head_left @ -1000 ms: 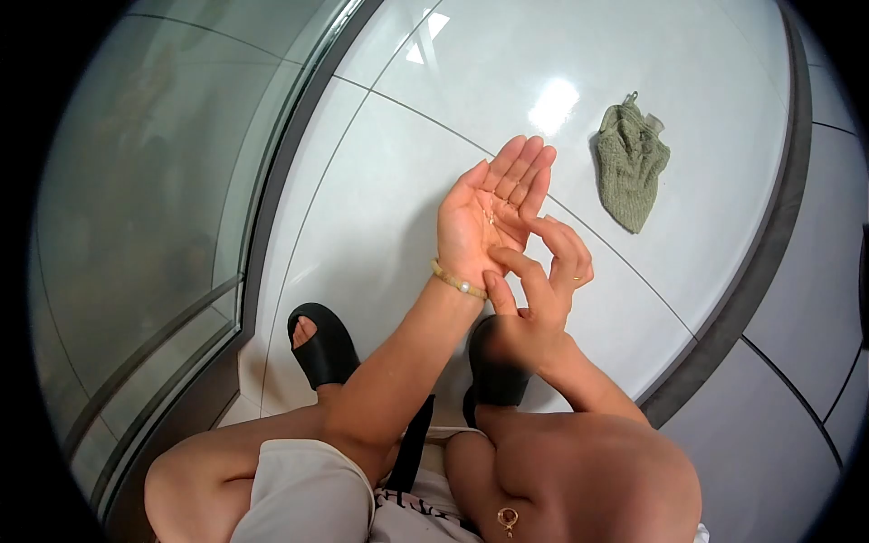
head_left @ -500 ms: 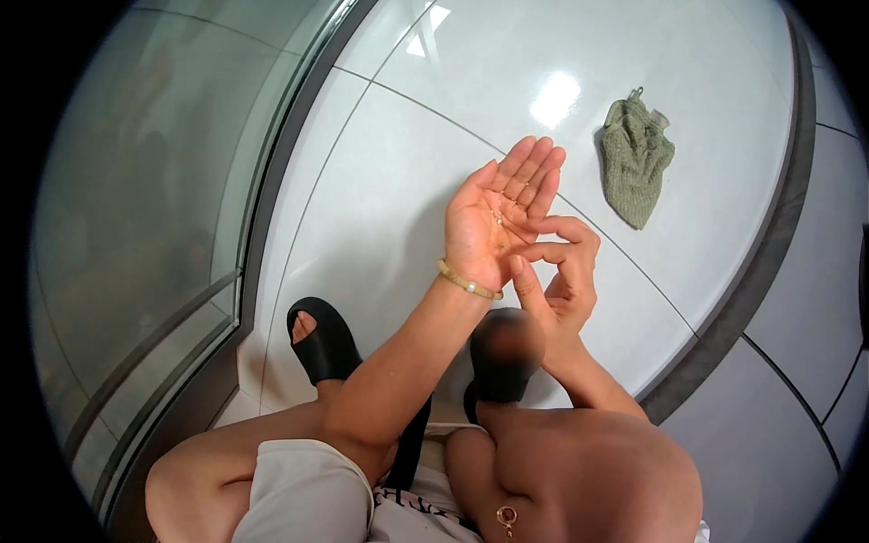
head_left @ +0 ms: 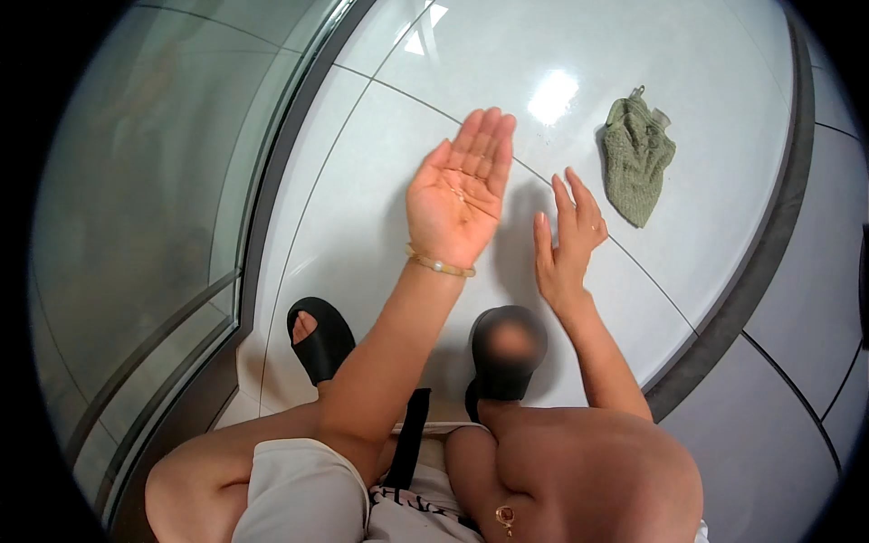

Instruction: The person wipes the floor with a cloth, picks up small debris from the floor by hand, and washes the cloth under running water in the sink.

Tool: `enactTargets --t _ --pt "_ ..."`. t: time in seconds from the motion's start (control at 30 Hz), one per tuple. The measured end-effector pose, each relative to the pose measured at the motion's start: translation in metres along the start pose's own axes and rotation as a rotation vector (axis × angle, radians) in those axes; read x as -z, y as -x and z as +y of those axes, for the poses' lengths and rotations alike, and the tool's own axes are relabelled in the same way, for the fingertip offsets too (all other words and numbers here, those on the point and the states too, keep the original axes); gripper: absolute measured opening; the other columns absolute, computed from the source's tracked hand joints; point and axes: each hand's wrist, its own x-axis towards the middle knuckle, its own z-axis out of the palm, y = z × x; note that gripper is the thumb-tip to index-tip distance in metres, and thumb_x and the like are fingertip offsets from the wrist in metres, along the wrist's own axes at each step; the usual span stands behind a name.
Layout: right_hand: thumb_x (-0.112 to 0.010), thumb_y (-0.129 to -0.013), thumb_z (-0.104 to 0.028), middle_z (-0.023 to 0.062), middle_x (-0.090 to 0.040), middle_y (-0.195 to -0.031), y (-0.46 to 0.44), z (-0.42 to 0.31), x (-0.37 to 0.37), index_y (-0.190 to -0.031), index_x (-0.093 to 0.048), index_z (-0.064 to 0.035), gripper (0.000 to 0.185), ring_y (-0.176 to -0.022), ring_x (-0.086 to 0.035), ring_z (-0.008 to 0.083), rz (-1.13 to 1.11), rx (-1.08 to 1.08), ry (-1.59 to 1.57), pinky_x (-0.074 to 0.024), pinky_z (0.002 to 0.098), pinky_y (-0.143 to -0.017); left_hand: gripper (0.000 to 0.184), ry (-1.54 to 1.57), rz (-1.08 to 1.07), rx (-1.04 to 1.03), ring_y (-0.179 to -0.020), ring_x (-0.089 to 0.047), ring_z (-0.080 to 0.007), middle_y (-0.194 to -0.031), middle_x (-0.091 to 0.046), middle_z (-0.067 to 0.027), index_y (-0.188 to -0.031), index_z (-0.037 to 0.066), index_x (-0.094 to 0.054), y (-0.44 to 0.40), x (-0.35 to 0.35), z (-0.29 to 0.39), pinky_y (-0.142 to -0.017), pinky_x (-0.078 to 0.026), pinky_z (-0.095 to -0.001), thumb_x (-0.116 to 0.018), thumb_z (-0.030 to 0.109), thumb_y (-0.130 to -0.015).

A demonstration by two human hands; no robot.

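Observation:
My left hand point(head_left: 457, 195) is held palm up above the floor, its fingers stretched out flat. A few tiny pale bits point(head_left: 460, 195) lie on its palm, too small to name. A yellowish beaded bracelet point(head_left: 439, 266) with one pearl-like bead circles that wrist. To the right, and apart from it, my right hand point(head_left: 568, 240) hovers with its fingers spread and nothing visible in them. Nearest to the right hand is a green knitted cloth piece point(head_left: 638, 163), with a loop and a small tag at its top, lying on the white tiles.
White glossy floor tiles point(head_left: 362, 208) spread under both hands, with faint specks near the bright reflection. A framed glass panel point(head_left: 163, 181) stands at left. A dark curved strip point(head_left: 769, 262) borders the floor at right. Black slides point(head_left: 321, 339) are on my feet.
My right hand has drawn away from the left palm, opening and moving right. The left hand has shifted left and slightly up, still palm up. The green cloth piece stays put.

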Motion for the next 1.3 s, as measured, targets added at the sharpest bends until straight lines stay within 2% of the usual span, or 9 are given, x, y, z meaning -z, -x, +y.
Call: enactTargets --t 0.13,0.27,0.47,0.77,1.0,1.1,1.2,1.23,1.3 --pt "-0.050 -0.088 -0.030 0.0173 -0.020 -0.147 -0.007 0.052 -0.029 -0.137 -0.031 -0.0027 0.059 -0.135 -0.018 0.0302 -0.166 -0.022 0.377 -0.0161 0.0561 -0.097 0.040 0.007 -0.045 -0.031 -0.130 -0.033 -0.0308 -0.134 -0.043 -0.0187 -0.128 -0.007 -0.039 -0.001 -0.006 0.009 -0.108 -0.033 -0.0393 -0.029 0.013 -0.095" --pt "-0.049 -0.087 -0.044 0.0210 -0.019 -0.146 -0.034 0.048 -0.044 -0.138 -0.031 -0.0053 0.066 -0.134 -0.016 0.0349 -0.152 -0.027 0.461 -0.0146 0.0591 -0.096 0.039 0.024 -0.018 -0.022 -0.131 -0.033 -0.0307 -0.133 -0.043 -0.0185 -0.128 -0.007 -0.039 0.002 -0.007 0.007 -0.108 -0.033 -0.0390 -0.029 0.012 -0.095" --pt "-0.050 -0.086 -0.048 0.0237 -0.019 -0.145 -0.044 0.044 -0.047 -0.137 -0.036 -0.0156 0.062 -0.128 -0.021 0.0394 -0.137 -0.027 0.476 -0.0143 0.0615 -0.094 0.039 -0.032 -0.007 -0.037 -0.131 -0.032 -0.0302 -0.135 -0.041 -0.0179 -0.128 -0.007 -0.037 0.003 -0.007 0.005 -0.108 -0.033 -0.0388 -0.028 0.012 -0.095" --pt "-0.050 -0.085 -0.049 0.0258 -0.018 -0.144 -0.040 0.043 -0.041 -0.133 -0.042 -0.0340 0.050 -0.133 -0.015 0.0400 -0.183 0.012 0.484 -0.0135 0.0622 -0.095 0.039 0.005 -0.038 -0.024 -0.132 -0.030 -0.0302 -0.136 -0.041 -0.0176 -0.129 -0.007 -0.037 0.002 -0.008 0.008 -0.109 -0.032 -0.0391 -0.029 0.011 -0.095" --pt "-0.049 -0.086 -0.043 0.0236 -0.019 -0.145 -0.025 0.042 -0.031 -0.129 -0.048 -0.0341 0.043 -0.134 -0.013 0.0395 -0.254 0.102 0.477 -0.0116 0.0622 -0.096 0.039 0.002 -0.075 -0.034 -0.131 -0.031 -0.0310 -0.135 -0.041 -0.0184 -0.129 -0.007 -0.036 0.000 -0.010 0.010 -0.109 -0.033 -0.0401 -0.029 0.011 -0.095" --pt "-0.051 -0.086 -0.035 0.0186 -0.025 -0.145 -0.010 0.032 -0.024 -0.124 -0.054 -0.0285 0.039 -0.135 -0.015 0.0352 -0.317 0.130 0.311 -0.0107 0.0597 -0.097 0.040 0.016 -0.059 -0.039 -0.131 -0.032 -0.0315 -0.135 -0.041 -0.0189 -0.129 -0.008 -0.037 0.000 -0.005 0.012 -0.108 -0.033 -0.0403 -0.030 0.011 -0.094" --pt "-0.055 -0.081 -0.020 0.0108 -0.038 -0.139 0.000 0.003 -0.015 -0.112 -0.062 -0.0168 0.031 -0.134 -0.023 0.0264 -0.198 -0.206 -0.279 -0.0136 0.0489 -0.102 0.040 0.010 -0.028 -0.044 -0.131 -0.032 -0.0315 -0.134 -0.042 -0.0192 -0.128 -0.008 -0.037 0.002 0.001 0.015 -0.108 -0.033 -0.0401 -0.030 0.011 -0.094" --pt "-0.055 -0.081 -0.020 0.0108 -0.038 -0.139 0.000 -0.007 -0.010 -0.112 -0.062 -0.0168 0.031 -0.134 -0.023 0.0264 -0.199 -0.205 -0.281 -0.0136 0.0489 -0.102 0.040 0.000 -0.012 -0.046 -0.131 -0.032 -0.0314 -0.134 -0.042 -0.0192 -0.128 -0.008 -0.038 0.003 0.004 0.015 -0.108 -0.033 -0.0401 -0.030 0.011 -0.094" --pt "-0.055 -0.082 -0.017 0.0112 -0.043 -0.135 -0.002 -0.022 -0.001 -0.109 -0.062 -0.0131 0.029 -0.129 -0.031 0.0258 -0.096 -0.297 -0.764 -0.0165 0.0429 -0.102 0.040 -0.009 0.005 -0.045 -0.131 -0.033 -0.0313 -0.134 -0.042 -0.0193 -0.128 -0.008 -0.038 0.004 0.007 0.012 -0.108 -0.033 -0.0401 -0.030 0.011 -0.094"
